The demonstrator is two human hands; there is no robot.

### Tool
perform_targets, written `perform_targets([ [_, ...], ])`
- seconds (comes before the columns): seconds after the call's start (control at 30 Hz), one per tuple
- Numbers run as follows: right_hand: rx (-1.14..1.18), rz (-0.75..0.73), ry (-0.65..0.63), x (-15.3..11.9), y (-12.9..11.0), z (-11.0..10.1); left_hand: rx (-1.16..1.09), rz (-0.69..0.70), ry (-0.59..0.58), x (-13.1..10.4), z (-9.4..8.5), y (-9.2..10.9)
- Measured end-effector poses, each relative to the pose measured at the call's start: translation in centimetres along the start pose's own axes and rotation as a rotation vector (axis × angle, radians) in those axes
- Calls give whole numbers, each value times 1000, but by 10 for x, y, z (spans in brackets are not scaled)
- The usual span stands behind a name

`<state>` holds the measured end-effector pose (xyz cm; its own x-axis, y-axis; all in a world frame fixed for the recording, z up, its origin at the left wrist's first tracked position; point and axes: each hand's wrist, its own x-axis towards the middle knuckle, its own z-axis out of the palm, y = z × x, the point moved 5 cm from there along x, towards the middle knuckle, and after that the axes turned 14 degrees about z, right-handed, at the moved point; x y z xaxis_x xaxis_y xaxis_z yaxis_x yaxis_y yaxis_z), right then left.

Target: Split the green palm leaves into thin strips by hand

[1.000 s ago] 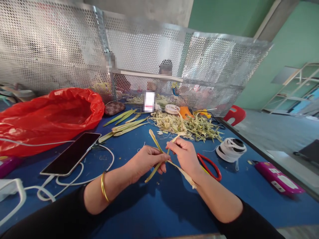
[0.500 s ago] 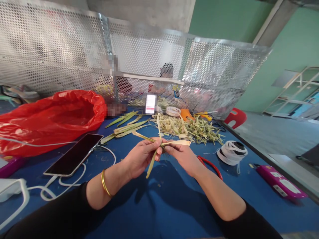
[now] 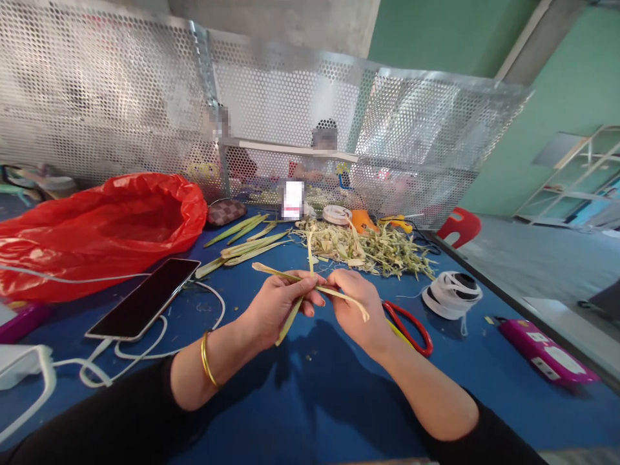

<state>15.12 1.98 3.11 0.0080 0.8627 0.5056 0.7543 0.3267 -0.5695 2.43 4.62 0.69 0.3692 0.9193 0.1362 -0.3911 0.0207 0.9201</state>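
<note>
My left hand [image 3: 281, 303] pinches a cross-shaped bundle of pale green leaf strips [image 3: 290, 318] near its middle, with the thumb on top. Strips stick out to the left, upward, to the right and down toward me. My right hand [image 3: 361, 309] is closed at the bundle's right side, fingers curled by the centre, and one strip lies across it. Its fingertips are partly hidden. Behind the hands lie longer leaf pieces [image 3: 256, 248] and a heap of dried shredded leaves [image 3: 368, 248]. Red-handled scissors [image 3: 411, 328] rest beside my right wrist.
To the left are a red plastic bag [image 3: 101, 239], a phone [image 3: 145, 300] and white cables. A white ribbon roll [image 3: 451, 296] and a purple packet [image 3: 547, 352] lie right. Behind stands a perforated metal screen [image 3: 285, 90], with people beyond it.
My right hand has turned and its fingers have curled in more. The right-hand strip now slants down across it, and more of the scissors shows.
</note>
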Motion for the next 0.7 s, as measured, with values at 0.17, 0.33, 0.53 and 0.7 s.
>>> perform_targets([
  [0.17, -45, -173, 108, -2, -8, -5, 20, 68, -81, 1, 1, 4],
  [0.33, -75, -259, 93, -2, -12, -8, 104, 77, -55, 3, -3, 11],
  [0.53, -152, -260, 139, -2, -11, -8, 353, 160, 28, 4, -2, 23],
  [0.7, -208, -323, 182, -2, -16, -11, 375, 148, -40, 5, -3, 20],
])
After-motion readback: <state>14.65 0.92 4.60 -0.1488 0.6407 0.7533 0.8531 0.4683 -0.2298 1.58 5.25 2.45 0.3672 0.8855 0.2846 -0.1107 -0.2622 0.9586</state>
